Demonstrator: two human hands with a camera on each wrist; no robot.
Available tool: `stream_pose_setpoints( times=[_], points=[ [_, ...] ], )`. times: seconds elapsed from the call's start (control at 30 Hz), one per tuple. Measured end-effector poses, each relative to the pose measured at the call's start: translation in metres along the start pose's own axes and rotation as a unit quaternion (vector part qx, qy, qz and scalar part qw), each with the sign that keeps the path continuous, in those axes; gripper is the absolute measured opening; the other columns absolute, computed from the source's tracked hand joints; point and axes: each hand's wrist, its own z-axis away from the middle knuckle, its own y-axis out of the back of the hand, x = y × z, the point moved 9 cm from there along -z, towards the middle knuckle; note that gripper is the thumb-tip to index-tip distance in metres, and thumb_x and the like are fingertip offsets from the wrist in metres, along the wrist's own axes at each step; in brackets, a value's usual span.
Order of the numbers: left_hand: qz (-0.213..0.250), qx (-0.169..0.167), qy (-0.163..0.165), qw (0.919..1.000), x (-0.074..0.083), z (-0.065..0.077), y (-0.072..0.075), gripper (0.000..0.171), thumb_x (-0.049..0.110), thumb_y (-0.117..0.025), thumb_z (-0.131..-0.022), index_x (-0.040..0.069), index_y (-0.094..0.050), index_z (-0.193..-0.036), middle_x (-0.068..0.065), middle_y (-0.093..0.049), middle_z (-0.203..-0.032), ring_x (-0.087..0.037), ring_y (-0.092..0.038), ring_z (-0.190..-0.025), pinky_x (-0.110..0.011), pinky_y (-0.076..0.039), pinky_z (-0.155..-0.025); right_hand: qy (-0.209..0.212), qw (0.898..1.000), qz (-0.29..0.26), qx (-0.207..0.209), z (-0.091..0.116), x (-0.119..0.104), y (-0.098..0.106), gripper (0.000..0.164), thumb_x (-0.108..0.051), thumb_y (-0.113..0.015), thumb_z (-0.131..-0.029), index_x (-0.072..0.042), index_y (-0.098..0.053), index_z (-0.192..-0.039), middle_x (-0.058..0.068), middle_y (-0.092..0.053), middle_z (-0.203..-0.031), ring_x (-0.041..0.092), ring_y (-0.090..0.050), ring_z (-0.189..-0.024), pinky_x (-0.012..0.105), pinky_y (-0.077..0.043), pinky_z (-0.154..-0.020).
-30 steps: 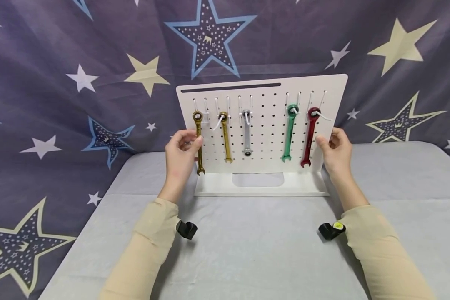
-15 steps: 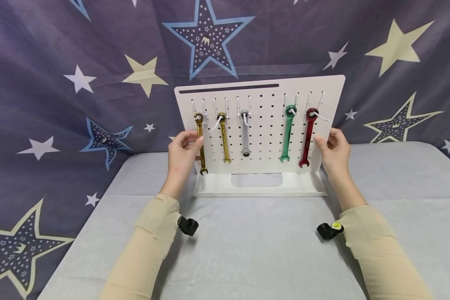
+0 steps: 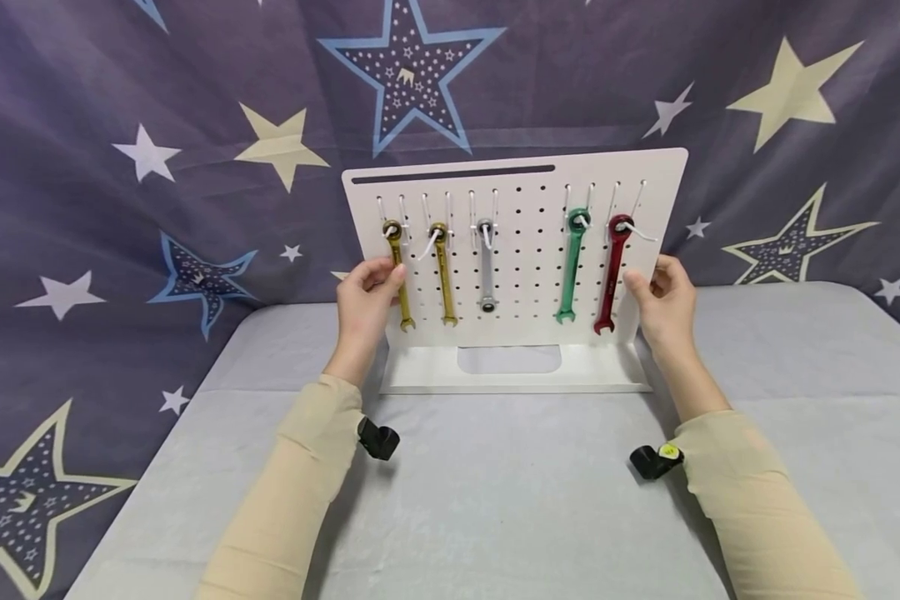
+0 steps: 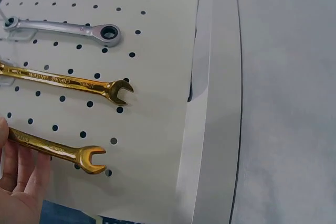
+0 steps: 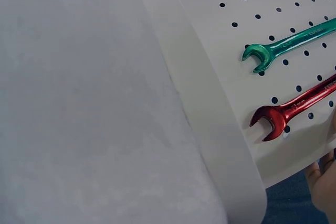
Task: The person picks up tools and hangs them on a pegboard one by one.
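Observation:
A white pegboard (image 3: 525, 292) stands upright on its base with several combination wrenches hanging from hooks. In the head view my left hand (image 3: 366, 308) pinches the leftmost gold wrench (image 3: 407, 312). Its thumb lies on the shank, and its fingertips show just below the shank in the left wrist view. My right hand (image 3: 667, 308) grips the board's right edge, thumb in front, the other fingers mostly hidden behind. Closest to that thumb hangs a red wrench (image 3: 611, 279). Between the hands hang a second gold wrench (image 3: 446, 283), a silver wrench (image 3: 487, 271) and a green wrench (image 3: 572, 271).
The board's base (image 3: 420, 371) has a front lip and an oblong cutout. It rests on a table with a pale grey cloth (image 3: 510, 500). Close behind hangs a dark curtain (image 3: 570, 75) with stars. White hooks (image 3: 637, 229) stick out from the board.
The leftmost gold wrench's lower end has risen slightly and come closer to the board, moved by my left hand. My right hand stays at the board's edge. The head view has shifted slightly.

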Motion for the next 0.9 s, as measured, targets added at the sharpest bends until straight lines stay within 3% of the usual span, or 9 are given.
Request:
stream_pose_setpoints(
  times=[0.3,0.5,0.7,0.9],
  points=[
    [0.017,0.017,0.030,0.9992,-0.008,0.000,0.005,0.028,0.011,-0.074,-0.091,-0.005,-0.067,-0.113,0.007,-0.063,-0.084,-0.005,-0.060,-0.079,-0.026,-0.053,-0.071,-0.002,1.000,0.012,-0.003,-0.004,0.010,-0.001,0.034,-0.004,-0.067,-0.092,0.012,-0.054,-0.118,-0.020,-0.058,-0.083,0.003,-0.051,-0.080,0.016,-0.042,-0.074],
    [0.040,0.007,0.031,0.9987,-0.009,0.005,0.005,0.030,0.010,-0.074,-0.091,-0.004,-0.067,-0.116,0.002,-0.066,-0.092,-0.007,-0.063,-0.083,-0.028,-0.055,-0.075,0.008,1.000,-0.004,0.003,0.003,-0.012,0.000,0.029,0.000,-0.067,-0.091,0.014,-0.055,-0.114,-0.017,-0.059,-0.080,0.004,-0.051,-0.077,0.016,-0.043,-0.072],
    [0.042,0.006,0.007,0.9991,-0.001,0.018,0.012,0.027,0.006,-0.072,-0.091,-0.004,-0.067,-0.116,-0.004,-0.069,-0.099,-0.009,-0.066,-0.086,-0.029,-0.056,-0.077,0.008,1.000,0.005,-0.010,0.001,-0.018,0.002,0.017,0.003,-0.067,-0.091,0.009,-0.059,-0.105,-0.017,-0.060,-0.078,0.003,-0.052,-0.075,0.014,-0.043,-0.070],
    [0.002,-0.038,-0.039,0.9985,0.015,0.037,0.013,0.027,0.007,-0.071,-0.092,-0.003,-0.067,-0.117,-0.010,-0.069,-0.108,-0.010,-0.064,-0.089,-0.025,-0.055,-0.076,-0.009,0.995,0.086,-0.059,-0.015,0.000,0.013,0.021,-0.011,-0.068,-0.095,0.003,-0.060,-0.108,-0.025,-0.058,-0.078,0.000,-0.054,-0.076,0.013,-0.043,-0.069]
  ],
)
